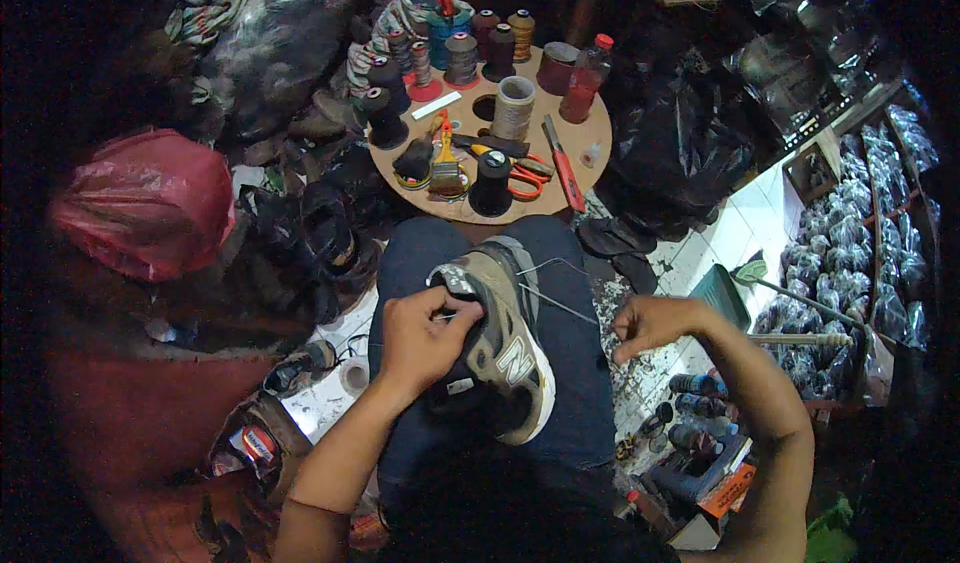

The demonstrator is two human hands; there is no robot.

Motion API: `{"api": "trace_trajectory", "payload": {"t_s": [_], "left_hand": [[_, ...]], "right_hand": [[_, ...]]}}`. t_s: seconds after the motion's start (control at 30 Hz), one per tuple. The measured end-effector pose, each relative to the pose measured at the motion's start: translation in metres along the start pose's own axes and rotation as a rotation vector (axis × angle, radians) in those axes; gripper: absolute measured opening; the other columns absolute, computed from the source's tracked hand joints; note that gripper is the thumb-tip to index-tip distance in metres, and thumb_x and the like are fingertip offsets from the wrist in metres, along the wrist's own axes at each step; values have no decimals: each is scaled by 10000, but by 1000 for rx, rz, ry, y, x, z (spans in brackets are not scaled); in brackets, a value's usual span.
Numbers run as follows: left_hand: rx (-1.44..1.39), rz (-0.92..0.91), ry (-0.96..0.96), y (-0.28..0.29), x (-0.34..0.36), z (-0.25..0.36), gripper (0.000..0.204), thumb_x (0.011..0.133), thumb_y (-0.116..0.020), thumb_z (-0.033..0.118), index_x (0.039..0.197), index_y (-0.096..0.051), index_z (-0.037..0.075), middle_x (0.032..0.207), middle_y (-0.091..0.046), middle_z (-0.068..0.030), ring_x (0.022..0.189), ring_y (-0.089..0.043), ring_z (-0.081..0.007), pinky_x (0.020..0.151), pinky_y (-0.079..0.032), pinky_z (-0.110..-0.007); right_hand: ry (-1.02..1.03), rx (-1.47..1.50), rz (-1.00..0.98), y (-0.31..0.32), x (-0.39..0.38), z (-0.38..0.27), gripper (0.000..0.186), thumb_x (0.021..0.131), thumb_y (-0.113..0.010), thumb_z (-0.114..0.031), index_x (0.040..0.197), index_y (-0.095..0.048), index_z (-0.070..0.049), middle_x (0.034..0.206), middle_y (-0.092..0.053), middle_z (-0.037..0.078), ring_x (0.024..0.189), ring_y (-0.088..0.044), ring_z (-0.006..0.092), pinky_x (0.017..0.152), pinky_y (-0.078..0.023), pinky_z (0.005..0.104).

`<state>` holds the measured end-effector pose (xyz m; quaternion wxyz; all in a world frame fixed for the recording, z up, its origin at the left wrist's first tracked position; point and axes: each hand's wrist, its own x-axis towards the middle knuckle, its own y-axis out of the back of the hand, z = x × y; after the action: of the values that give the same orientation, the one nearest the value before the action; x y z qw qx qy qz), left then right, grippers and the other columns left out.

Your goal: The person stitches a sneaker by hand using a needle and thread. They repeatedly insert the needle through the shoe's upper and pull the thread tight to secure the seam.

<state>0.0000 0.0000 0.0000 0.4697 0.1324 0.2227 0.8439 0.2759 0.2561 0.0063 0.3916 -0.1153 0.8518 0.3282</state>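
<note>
A grey-brown sneaker (498, 308) with a pale sole lies across my lap. My left hand (430, 333) is closed at its opening, thumb and fingers pinching the edge; a small pale bit shows at the fingertips. From the sneaker's far side a light thread (562, 307) runs taut to the right. My right hand (650, 327) is held off to that side, fingers curled together where the thread ends. Another thin, dark strand loops above the sneaker. The inside of the shoe is mostly dark.
Ahead of my knees stands a round wooden table (400, 178) with thread spools, a brush (446, 170), orange-handled scissors (528, 178), a red cutter (567, 173) and a bottle (586, 81). A red plastic bag (145, 203) is at left; a green dustpan (720, 298) and bagged goods are at right.
</note>
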Motion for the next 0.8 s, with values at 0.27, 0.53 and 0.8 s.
{"api": "trace_trajectory", "payload": {"t_s": [0.27,0.53,0.8], "left_hand": [[-52,118,-66,14,-18,4,106,863,-780,84,808,-719,16,804,-760,-94,594,-603,-94,544,-436,-270],[-170,176,38,48,-40,-29,164,925,-733,26,788,-651,-13,958,-778,-125,684,-615,-67,590,-466,-234],[-1137,423,324,73,-54,-70,121,1028,-633,130,944,-584,58,1194,-683,-195,1106,-691,-294,977,-578,-441]], "right_hand": [[46,-271,284,87,-1,-67,826,624,-852,-745,922,-740,17,881,-758,171,848,-738,332,760,-560,431],[313,-139,-54,77,29,-68,588,684,-873,-574,825,-723,-23,754,-710,79,702,-673,248,623,-510,376],[1434,2250,1117,-114,40,135,945,734,-739,-768,1397,-597,-109,664,-420,-44,544,-391,71,479,-354,249]]}}
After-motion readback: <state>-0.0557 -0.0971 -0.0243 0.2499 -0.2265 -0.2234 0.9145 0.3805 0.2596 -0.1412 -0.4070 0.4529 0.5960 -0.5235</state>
